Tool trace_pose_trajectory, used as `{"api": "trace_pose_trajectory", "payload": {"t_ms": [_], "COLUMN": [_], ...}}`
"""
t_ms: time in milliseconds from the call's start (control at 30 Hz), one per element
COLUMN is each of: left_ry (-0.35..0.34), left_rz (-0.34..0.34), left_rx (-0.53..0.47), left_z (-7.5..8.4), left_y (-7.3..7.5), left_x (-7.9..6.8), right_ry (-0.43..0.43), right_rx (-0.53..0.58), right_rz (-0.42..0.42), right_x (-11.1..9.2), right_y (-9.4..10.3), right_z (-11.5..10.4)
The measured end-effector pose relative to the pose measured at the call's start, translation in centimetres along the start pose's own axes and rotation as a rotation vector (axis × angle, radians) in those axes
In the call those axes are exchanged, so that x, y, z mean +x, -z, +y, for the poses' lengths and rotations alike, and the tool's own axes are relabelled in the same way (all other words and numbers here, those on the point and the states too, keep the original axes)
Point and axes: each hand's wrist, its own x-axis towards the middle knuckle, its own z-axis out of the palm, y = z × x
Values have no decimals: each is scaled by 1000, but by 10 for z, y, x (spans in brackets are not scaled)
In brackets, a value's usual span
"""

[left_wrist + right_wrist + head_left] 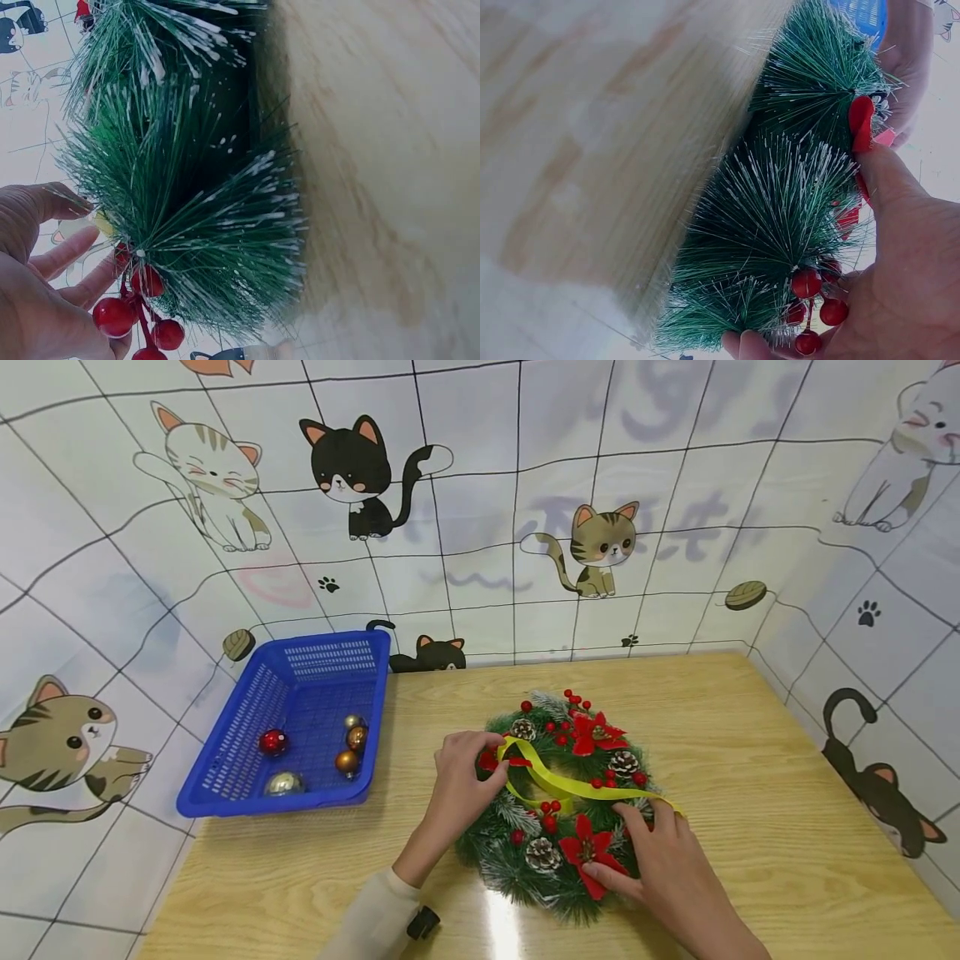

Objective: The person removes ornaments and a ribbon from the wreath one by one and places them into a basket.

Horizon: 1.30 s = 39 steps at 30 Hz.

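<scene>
A green Christmas wreath (510, 860) lies on the table, dressed with red poinsettias (596, 735), pine cones (543, 855) and red berries (115, 317). A yellow ribbon (577, 787) loops through its middle, one end trailing over the right side. At the wreath's left, my left hand (465, 774) pinches the ribbon's upper loop between thumb and fingertips. My right hand (667, 864) grips the lower right of the wreath, its thumb on a poinsettia petal and its fingers around the outer needles. The ribbon's loose end lies right by the right fingers.
A blue plastic basket (197, 777) stands at the table's left, holding several baubles, among them a red bauble (273, 742) and a pale gold bauble (284, 783). A cat-patterned tiled cloth (480, 535) hangs behind the wooden table (787, 827).
</scene>
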Motion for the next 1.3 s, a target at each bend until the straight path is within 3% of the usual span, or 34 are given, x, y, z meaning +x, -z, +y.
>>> {"api": "trace_pose_trajectory", "payload": {"t_ms": [633, 1000, 1300], "left_ry": [-9, -35, -33], "left_rz": [60, 168, 206], "left_rx": [15, -29, -72], "left_z": [-4, -2, 2], "left_y": [-2, 5, 11], "left_x": [-1, 0, -1], "right_ry": [-12, -24, 0], "right_rx": [4, 3, -20], "right_rz": [-17, -18, 9], "right_x": [0, 0, 0], "right_y": [-1, 0, -1], "right_z": [-7, -5, -1]}}
